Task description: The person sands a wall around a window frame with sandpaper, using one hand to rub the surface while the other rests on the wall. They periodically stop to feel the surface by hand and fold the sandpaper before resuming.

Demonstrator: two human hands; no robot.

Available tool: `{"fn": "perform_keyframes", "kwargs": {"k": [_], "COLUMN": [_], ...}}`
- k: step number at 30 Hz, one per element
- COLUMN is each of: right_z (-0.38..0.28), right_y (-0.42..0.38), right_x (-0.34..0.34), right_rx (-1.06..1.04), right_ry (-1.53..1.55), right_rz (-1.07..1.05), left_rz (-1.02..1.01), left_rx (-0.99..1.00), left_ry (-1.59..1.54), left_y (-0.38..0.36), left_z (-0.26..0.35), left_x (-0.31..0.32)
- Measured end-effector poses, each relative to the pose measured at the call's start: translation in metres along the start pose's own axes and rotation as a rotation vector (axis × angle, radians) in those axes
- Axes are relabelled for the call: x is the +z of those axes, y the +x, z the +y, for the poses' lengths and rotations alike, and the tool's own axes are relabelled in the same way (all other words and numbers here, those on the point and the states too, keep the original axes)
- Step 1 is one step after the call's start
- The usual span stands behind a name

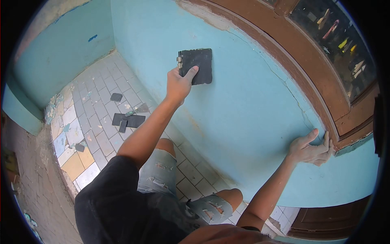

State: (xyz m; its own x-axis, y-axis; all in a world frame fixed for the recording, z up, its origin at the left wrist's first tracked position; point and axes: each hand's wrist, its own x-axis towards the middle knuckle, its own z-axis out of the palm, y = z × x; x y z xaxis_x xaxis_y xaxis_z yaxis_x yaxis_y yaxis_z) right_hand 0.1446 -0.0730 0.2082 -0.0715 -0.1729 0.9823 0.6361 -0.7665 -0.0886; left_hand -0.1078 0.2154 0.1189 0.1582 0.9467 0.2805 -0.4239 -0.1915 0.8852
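My left hand (pixel 180 83) pinches a square black sandpaper sheet (pixel 203 61), thumb on its face and fingers behind it. The sheet has ragged, pale-flecked edges and overlaps the light blue wall (pixel 243 93). On the right, my right hand (pixel 310 148) rests at the lower corner of the brown wooden frame (pixel 325 107), thumb raised and fingers stretched along the wall edge. A thin crack (pixel 286 85) runs down the wall beside that frame, and bare plaster (pixel 207 16) shows near the top.
On the tiled floor (pixel 97 103) lie black strips (pixel 138 121), a scraper (pixel 142 108) and a small black piece (pixel 116 97). Paint flakes (pixel 50 112) gather by the left wall. A glass pane (pixel 325 28) sits within the frame. A brown wooden panel (pixel 325 219) is at lower right.
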Motion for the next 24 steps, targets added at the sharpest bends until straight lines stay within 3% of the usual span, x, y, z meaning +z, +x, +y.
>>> {"fn": "perform_keyframes", "kwargs": {"k": [2, 6, 9, 11, 12, 14, 17, 20, 23, 24], "right_z": [0.002, 0.003, 0.004, 0.005, 0.006, 0.007, 0.003, 0.001, -0.001, 0.001], "right_y": [-0.001, -0.002, -0.001, -0.001, -0.001, -0.001, -0.002, -0.002, -0.003, -0.001], "right_x": [0.000, 0.000, -0.002, -0.003, -0.003, -0.002, -0.003, 0.001, 0.001, 0.000], "right_rx": [-0.005, 0.022, -0.013, -0.019, -0.024, -0.023, 0.002, 0.025, 0.033, 0.033], "right_ry": [0.001, 0.055, 0.043, 0.053, 0.062, 0.062, 0.056, 0.051, 0.039, 0.034], "right_rz": [-0.004, -0.034, -0.027, -0.029, -0.036, -0.031, -0.024, -0.002, 0.001, -0.013], "left_rz": [-0.027, -0.051, 0.079, 0.182, 0.182, 0.417, 0.239, 0.142, -0.011, 0.119], "left_rx": [-0.107, -0.080, 0.099, 0.367, 0.370, 0.875, 0.846, 0.769, 0.880, 0.798], "left_ry": [-0.127, -0.116, -0.103, 0.334, 0.336, 0.746, 0.840, 0.729, 0.758, 0.774], "left_y": [-0.013, -0.018, -0.004, 0.018, 0.034, 0.068, 0.096, 0.052, 0.052, 0.085], "left_z": [0.003, -0.001, 0.001, 0.005, 0.003, -0.008, -0.029, -0.037, -0.032, -0.041], "left_x": [-0.002, -0.006, -0.006, -0.013, -0.011, -0.007, 0.021, 0.061, 0.035, 0.023]}}
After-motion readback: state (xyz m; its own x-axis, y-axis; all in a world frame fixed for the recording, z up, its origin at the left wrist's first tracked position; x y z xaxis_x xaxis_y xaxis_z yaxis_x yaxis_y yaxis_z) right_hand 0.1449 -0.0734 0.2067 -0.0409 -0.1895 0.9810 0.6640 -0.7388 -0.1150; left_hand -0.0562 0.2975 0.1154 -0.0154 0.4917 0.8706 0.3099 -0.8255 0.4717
